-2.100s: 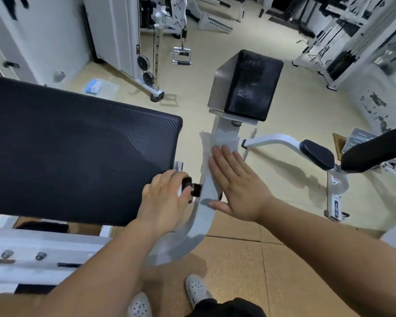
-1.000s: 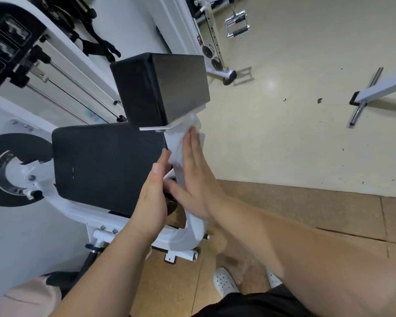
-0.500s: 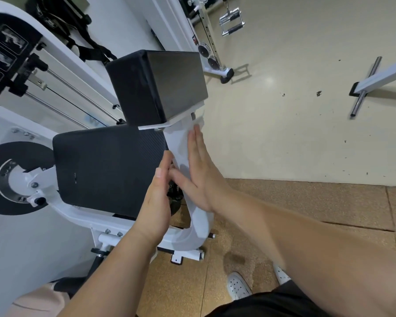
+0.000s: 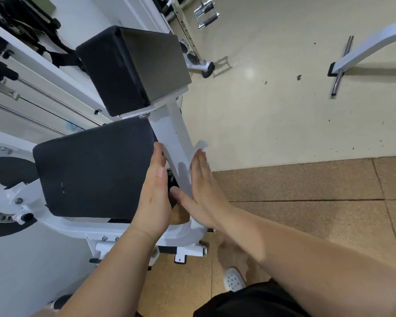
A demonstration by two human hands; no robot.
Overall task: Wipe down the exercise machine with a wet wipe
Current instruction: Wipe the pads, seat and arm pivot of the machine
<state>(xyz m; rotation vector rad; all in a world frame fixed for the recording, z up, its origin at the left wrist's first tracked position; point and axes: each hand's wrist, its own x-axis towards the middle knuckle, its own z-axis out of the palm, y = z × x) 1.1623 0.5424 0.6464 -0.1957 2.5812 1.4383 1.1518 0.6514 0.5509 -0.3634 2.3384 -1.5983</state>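
The exercise machine has a white curved arm (image 4: 172, 133) that carries a black block pad (image 4: 124, 67) at its top, with a large black seat pad (image 4: 92, 170) beside it. My right hand (image 4: 204, 188) presses a white wet wipe (image 4: 199, 146) flat against the right side of the white arm, fingers straight; only the wipe's top edge shows above my fingertips. My left hand (image 4: 156, 195) rests with straight fingers against the arm's left side, by the seat pad's edge, covering a black knob (image 4: 173, 181).
A white weight-stack frame with steel rods (image 4: 44, 97) stands at the left. A cable handle (image 4: 206, 13) hangs at the top. Another machine's white leg and steel bar (image 4: 343, 65) lie on the floor at the right. My white shoe (image 4: 233, 280) is below.
My right hand has slid down the white arm with the wipe, away from the block pad. Over two seconds the view swung left and my left hand went from gripping the knob to lying flat.
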